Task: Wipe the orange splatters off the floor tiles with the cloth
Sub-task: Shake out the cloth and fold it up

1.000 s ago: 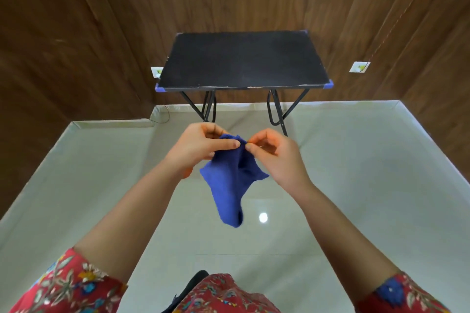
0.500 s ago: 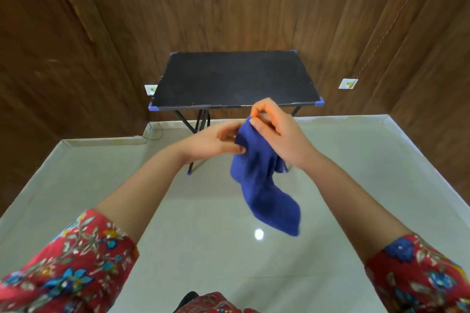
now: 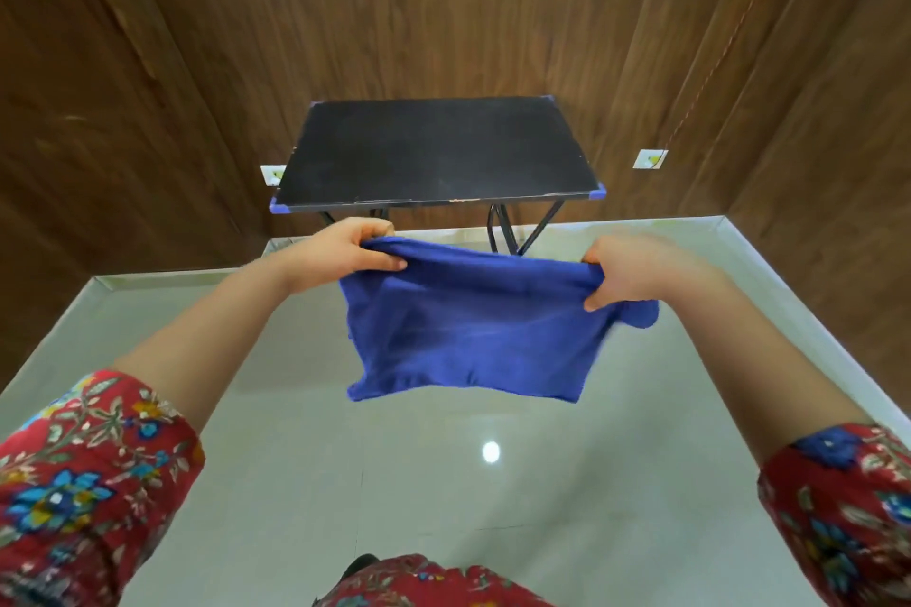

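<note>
Holding one blue cloth stretched out in the air, I have it at centre view, above the floor tiles and clear of them. Two hands grip it: left hand curled round the top corner at 10 o'clock, right hand at 2 o'clock. One black table stands at 12 o'clock, with one wall socket at its 9 o'clock and a second socket at its 3 o'clock.

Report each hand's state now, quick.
Left hand: closed, grip on the top left edge of the blue cloth.
Right hand: closed, grip on the cloth's top right edge.
</note>
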A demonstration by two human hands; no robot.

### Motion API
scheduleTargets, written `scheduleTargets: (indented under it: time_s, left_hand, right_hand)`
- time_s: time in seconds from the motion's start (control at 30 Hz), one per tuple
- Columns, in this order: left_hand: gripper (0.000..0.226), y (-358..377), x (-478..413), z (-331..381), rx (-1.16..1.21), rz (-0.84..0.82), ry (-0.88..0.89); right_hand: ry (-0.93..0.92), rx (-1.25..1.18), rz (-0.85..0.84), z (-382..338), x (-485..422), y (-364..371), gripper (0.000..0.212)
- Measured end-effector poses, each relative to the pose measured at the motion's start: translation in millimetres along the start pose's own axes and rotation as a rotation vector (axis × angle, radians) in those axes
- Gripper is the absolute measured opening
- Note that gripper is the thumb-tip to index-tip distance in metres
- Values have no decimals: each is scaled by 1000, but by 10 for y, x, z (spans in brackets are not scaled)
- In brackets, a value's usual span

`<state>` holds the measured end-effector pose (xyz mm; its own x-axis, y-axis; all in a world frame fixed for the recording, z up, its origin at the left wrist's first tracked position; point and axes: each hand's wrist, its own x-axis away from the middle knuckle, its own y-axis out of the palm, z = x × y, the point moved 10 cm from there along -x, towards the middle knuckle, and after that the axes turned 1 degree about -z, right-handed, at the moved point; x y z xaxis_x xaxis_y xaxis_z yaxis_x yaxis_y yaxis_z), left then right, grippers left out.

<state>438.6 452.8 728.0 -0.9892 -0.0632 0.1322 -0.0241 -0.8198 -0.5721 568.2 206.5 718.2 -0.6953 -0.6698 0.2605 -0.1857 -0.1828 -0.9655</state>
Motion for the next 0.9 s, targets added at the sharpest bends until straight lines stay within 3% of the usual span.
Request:
scheduleTargets:
  time_s: [0.1,0.2,0.23,0.3,0.37,0.4,0.47,0.5,0.6,0.73,0.8,0.9]
  left_hand:
    - [12,75,104,-163,118,-91,-83]
    - [13,104,204,-135,427,-101,-95]
    - [18,54,206,-117,597,-58,-79]
    - [32,-97,188,-221,998,96,-69]
    - [38,-22,198,-403,1274,146,-153]
    - [53,116,232,-513,1309,109,-249]
    - [76,471,316,-741,1250,0,-430]
    - [75,625,362,-824,1175,-41,-495]
    - [50,701,396,-979,940,36,-562]
    - [25,461,349,-958,872,194,-440]
    - [22,307,369,-1029,640,253,-453]
    - [18,-35,449,-1233,30,379,-497]
  right_hand:
    - [23,-156,-120,100,-56,352,25]
    - [-33,-499,-222,-37,5,381,16]
    - [-66,-736,-211,-106,36,308,10]
    - [-104,-1497,-95,-80,50,162,8]
    - [-187,-2175,-100,-86,30,289,37]
    - [-153,-2325,-159,-157,2,495,56]
    - [19,-2384,-261,-385,-11,965,82]
    - [65,-2410,-255,-454,-42,1128,87]
    - [88,-2282,-164,-639,-61,1129,60]
    - [189,-1728,-218,-551,-36,1196,29]
    - [290,-1621,-213,-336,-22,1372,29]
    - [477,-1472,-121,-30,54,1574,31]
